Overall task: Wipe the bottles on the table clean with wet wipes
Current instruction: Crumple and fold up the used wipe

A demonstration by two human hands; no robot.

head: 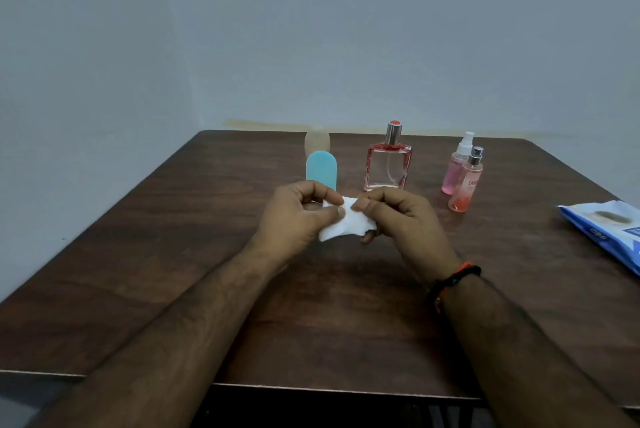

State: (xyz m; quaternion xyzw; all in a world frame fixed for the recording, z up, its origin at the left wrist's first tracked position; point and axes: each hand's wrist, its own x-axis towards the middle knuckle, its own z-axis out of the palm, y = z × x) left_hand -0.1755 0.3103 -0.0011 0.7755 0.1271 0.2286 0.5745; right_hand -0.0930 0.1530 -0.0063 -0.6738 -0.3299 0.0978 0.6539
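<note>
We pinch a white wet wipe (pixel 341 223) between both hands, left hand (pixel 298 216) and right hand (pixel 398 219). Bottles stand behind on our worktop (pixel 173 254).

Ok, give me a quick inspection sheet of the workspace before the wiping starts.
Surface: dark wooden table, bottles along the far side.
Job's things: blue bottle, beige bottle behind it, square perfume bottle, two pink spray bottles, wet wipe, wipes pack at the right edge.
Clutter: nothing seen.
Hands: left hand and right hand both pinch the wipe.
Cables: nothing seen.
Surroundings: plain grey wall.
</note>
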